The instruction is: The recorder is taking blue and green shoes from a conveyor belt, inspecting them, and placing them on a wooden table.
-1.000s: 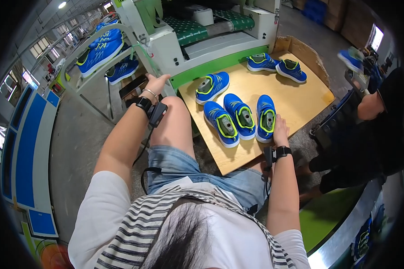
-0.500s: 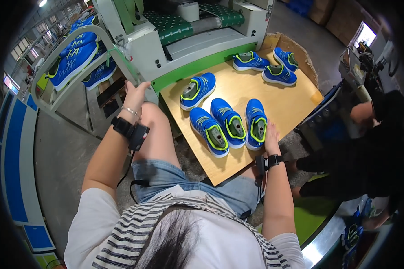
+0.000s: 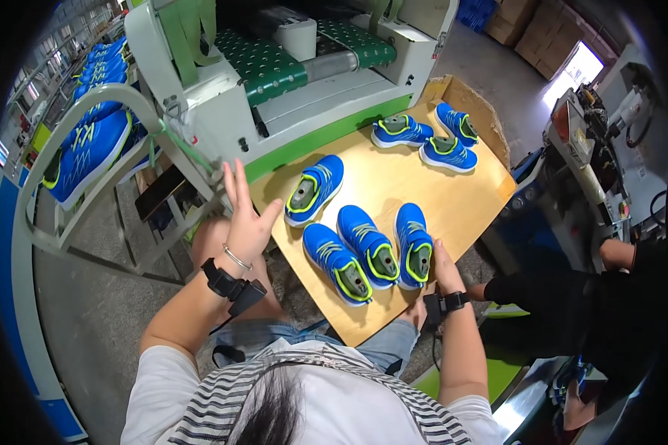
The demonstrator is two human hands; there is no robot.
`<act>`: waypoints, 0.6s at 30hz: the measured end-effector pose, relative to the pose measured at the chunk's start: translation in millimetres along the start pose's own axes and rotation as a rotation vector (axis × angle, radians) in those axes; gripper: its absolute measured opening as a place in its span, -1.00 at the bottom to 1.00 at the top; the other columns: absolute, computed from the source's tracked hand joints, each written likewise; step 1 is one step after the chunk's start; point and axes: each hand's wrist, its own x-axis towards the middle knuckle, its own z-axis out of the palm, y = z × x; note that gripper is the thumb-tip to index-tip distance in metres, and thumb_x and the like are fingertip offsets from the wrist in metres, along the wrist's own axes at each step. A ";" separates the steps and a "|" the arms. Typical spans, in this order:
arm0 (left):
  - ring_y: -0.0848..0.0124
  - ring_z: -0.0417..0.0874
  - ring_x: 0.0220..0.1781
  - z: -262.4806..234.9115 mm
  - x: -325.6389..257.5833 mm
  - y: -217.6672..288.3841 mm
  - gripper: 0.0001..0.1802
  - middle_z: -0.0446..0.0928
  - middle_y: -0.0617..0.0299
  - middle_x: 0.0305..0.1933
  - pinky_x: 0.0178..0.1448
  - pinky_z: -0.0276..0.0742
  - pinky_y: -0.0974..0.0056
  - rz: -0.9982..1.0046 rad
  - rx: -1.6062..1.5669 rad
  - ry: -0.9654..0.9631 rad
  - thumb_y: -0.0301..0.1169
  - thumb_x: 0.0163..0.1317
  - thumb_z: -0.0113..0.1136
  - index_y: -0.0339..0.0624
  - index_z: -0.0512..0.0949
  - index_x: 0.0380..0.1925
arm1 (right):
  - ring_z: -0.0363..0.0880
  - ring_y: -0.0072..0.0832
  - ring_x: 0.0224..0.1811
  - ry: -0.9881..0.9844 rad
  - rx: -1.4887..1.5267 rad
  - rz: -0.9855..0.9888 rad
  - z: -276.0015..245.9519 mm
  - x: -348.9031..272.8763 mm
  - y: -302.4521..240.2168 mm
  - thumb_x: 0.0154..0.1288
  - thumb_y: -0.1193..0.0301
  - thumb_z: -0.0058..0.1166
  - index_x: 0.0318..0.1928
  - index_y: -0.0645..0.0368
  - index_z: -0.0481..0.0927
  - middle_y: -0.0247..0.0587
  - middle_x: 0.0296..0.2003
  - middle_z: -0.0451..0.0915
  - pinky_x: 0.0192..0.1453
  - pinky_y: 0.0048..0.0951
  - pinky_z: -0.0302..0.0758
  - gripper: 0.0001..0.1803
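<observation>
The right hand [image 3: 444, 268] rests, fingers curled, against the heel of a blue fabric trainer with lime trim [image 3: 415, 245], rightmost of three lying side by side on a tan wooden board [image 3: 393, 174]. The left hand [image 3: 246, 215] hovers spread, holding nothing. The shoe looks light and soft-sided; the firmer heel or sole edge seems the best hold.

Before us the worktop [image 3: 393, 182], three shoes [image 3: 371, 256] side by side at its near edge, one shoe [image 3: 314, 189] by its left edge, three more shoes [image 3: 427, 137] at its far right corner, conveyor machine [image 3: 297, 81] behind it.
</observation>
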 end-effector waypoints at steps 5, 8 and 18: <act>0.04 -0.19 0.59 17.8 36.8 -0.8 -0.15 -0.25 -0.07 0.56 0.55 -0.09 0.03 0.013 -0.012 -0.276 -0.29 0.20 0.25 -0.09 0.07 0.45 | 0.46 -0.18 0.20 0.110 -0.485 0.294 -48.5 82.0 -72.8 0.38 -0.06 -0.01 0.24 0.39 0.37 0.19 0.11 0.50 0.35 -0.27 0.31 -0.25; -0.01 -0.16 0.58 42.0 73.7 15.4 -0.19 -0.23 -0.16 0.55 0.55 -0.06 0.02 0.030 -0.026 -0.525 -0.24 0.21 0.23 -0.08 0.11 0.42 | 0.36 -0.09 0.31 0.394 -0.695 -0.052 -99.7 179.8 -48.9 0.22 -0.15 0.14 0.40 0.18 0.18 0.21 0.22 0.39 0.18 -0.06 0.45 -0.08; -0.03 -0.10 0.58 242.2 217.6 20.0 0.00 -0.10 -0.14 0.55 0.51 -0.11 -0.23 0.112 0.322 -0.695 -0.05 0.13 0.23 -0.18 -0.03 0.45 | 0.02 0.03 0.45 0.648 -0.364 0.310 -57.3 285.4 -59.3 -0.15 0.25 0.29 0.30 0.10 0.21 0.21 0.35 0.15 0.43 -0.23 0.17 -0.07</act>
